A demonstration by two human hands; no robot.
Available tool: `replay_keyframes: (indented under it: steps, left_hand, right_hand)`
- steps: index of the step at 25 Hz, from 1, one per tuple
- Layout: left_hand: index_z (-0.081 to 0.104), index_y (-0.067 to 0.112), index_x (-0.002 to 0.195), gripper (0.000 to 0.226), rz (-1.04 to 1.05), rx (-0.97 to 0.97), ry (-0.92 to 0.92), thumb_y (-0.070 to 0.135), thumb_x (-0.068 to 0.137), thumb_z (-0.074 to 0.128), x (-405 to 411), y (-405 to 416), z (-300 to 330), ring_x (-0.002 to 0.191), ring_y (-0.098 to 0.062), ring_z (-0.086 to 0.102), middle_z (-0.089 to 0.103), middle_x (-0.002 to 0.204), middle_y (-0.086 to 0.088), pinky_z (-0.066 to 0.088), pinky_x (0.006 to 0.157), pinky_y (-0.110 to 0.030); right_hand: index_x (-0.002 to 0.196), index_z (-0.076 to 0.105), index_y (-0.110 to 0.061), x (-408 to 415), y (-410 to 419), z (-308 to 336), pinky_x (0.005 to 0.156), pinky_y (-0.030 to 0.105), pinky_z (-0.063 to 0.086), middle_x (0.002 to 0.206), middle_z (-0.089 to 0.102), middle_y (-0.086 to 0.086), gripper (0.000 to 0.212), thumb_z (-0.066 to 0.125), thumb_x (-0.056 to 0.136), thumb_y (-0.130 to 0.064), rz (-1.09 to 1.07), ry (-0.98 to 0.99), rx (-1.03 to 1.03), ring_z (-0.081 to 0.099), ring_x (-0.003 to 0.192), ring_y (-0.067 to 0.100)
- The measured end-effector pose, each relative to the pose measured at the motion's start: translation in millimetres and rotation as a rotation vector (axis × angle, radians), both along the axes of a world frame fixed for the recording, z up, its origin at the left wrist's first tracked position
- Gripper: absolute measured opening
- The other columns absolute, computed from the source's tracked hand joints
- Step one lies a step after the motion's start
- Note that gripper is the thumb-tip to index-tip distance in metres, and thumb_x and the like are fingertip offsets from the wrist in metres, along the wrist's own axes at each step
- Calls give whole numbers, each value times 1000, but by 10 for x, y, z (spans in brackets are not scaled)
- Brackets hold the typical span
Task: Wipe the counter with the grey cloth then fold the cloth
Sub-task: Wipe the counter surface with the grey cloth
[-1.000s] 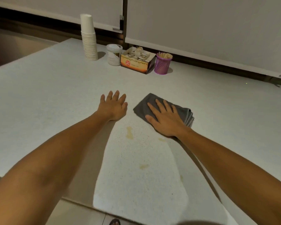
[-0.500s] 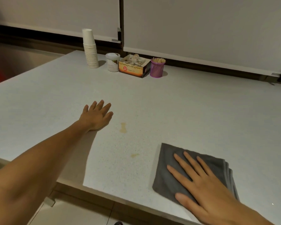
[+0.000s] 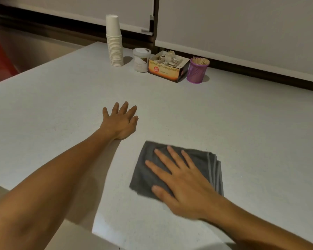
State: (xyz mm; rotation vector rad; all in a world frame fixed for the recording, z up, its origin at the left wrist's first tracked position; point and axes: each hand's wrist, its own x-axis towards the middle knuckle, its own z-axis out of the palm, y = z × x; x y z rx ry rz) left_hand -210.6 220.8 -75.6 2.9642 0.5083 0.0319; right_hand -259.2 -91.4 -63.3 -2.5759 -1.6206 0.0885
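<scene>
The grey cloth (image 3: 143, 170), folded into a thick square with its stacked edges on the right, lies flat on the pale speckled counter (image 3: 242, 132) near the front edge. My right hand (image 3: 184, 183) presses down on it, palm flat and fingers spread, covering its middle and near corner. My left hand (image 3: 121, 121) rests palm down on the bare counter, up and to the left of the cloth, apart from it and holding nothing. No stain shows on the counter around the cloth.
At the back stand a tall stack of white paper cups (image 3: 114, 42), a white jar (image 3: 141, 59), an open box of sachets (image 3: 167, 69) and a purple mesh holder of sticks (image 3: 197, 71). The counter's front edge runs across the lower left.
My right hand slid the cloth toward the near edge, then back left and away over where two yellowish stains showed; those stains are no longer visible. My left hand stayed flat on the counter.
</scene>
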Motion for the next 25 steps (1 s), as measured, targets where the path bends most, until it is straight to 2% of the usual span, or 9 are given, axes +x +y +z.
replay_keyframes:
  steps: [4,11,15,17,21,25]
  left_hand:
    - [7,36,154,65,-2,-10,-38,57,93,2,40,51,-76,151,-32,-3,0,166,-1,-3,115,-64]
    - [3,34,155,65,18,18,-76,55,93,-2,78,51,-163,151,-31,-6,-2,165,-1,-8,116,-62]
    - [2,36,154,65,-1,39,-85,57,93,-2,89,17,-73,151,-32,-7,-4,165,-1,-9,116,-63]
    - [2,36,154,65,1,59,-86,57,93,-2,69,-69,-31,151,-33,-7,-4,165,-1,-9,115,-63]
    - [3,34,155,64,5,42,-50,54,94,0,66,-33,-43,151,-33,-7,-4,165,-3,-9,115,-63]
    - [5,32,155,64,43,-10,16,53,95,5,104,94,-128,151,-32,-5,-1,166,-3,-6,116,-62]
  right_hand:
    - [163,2,-39,792,777,-44,123,56,-6,172,-4,-1,69,2,100,-67,-221,22,-5,-8,156,29]
    - [164,6,-31,2181,2076,-8,119,65,-7,172,-1,10,74,12,99,-65,-574,76,-39,-6,154,42]
    - [164,13,-26,2508,2431,246,117,70,-4,171,5,15,72,17,101,-60,-785,59,-38,-1,152,49]
    - [164,11,-24,2496,2419,331,116,72,-4,171,4,16,70,16,103,-57,-760,31,-52,-1,152,50]
    - [164,7,-24,2243,2127,182,120,66,-2,172,1,12,65,12,106,-51,-464,-33,-92,-2,154,43]
    - [165,10,-29,1890,1665,-34,123,59,0,172,5,6,61,14,108,-51,-288,-26,-78,2,156,34]
